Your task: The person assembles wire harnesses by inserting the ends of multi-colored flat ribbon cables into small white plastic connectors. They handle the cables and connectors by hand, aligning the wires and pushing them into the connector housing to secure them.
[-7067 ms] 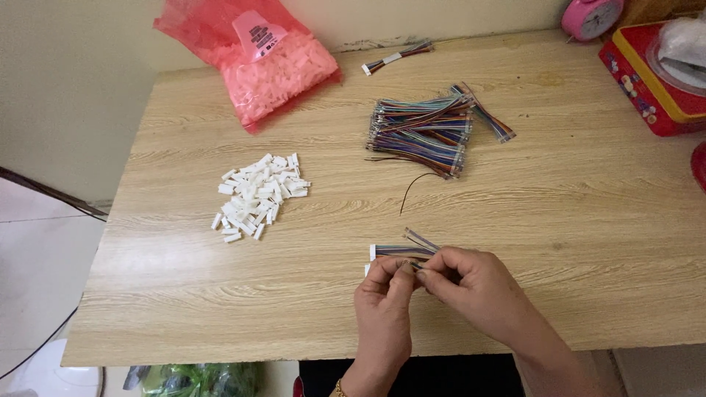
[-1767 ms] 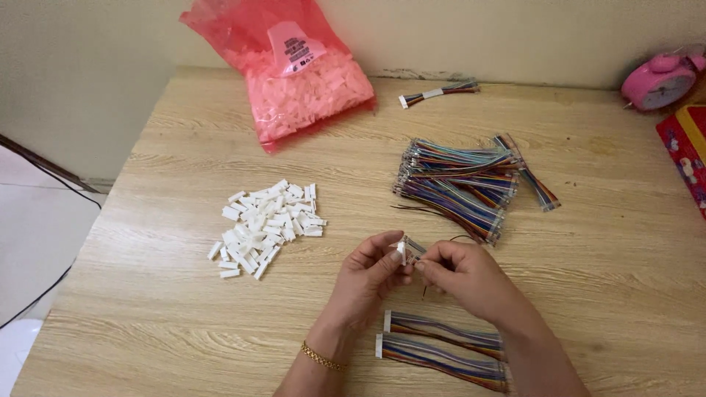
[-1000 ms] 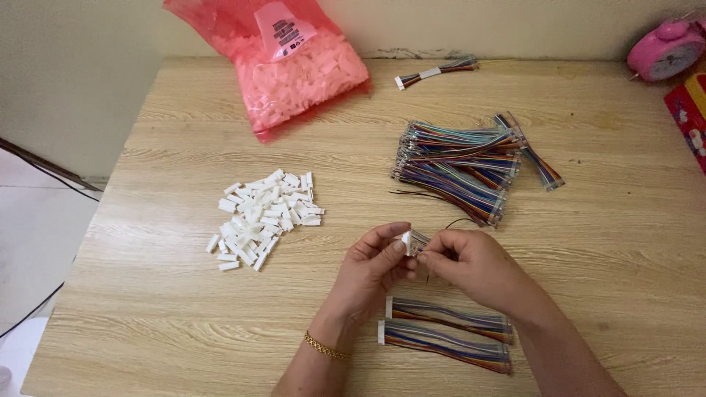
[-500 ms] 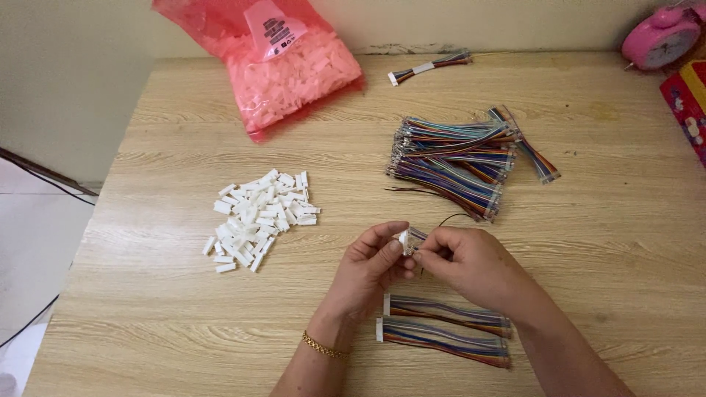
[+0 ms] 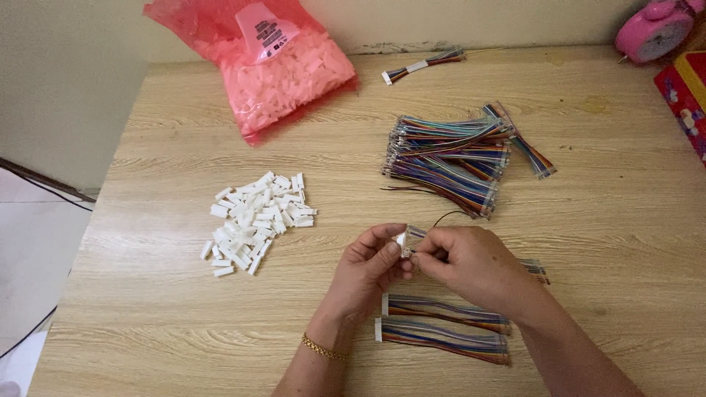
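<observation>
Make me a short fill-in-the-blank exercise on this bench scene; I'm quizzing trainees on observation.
1. The left hand pinches a small ____ connector.
2. The bag of spare housings is ____ in colour.
3. ____ finished ribbon cables lie below the right hand.
4. The loose housings lie ____ of the wire bundle.

Missing: white; pink; two; left
</observation>
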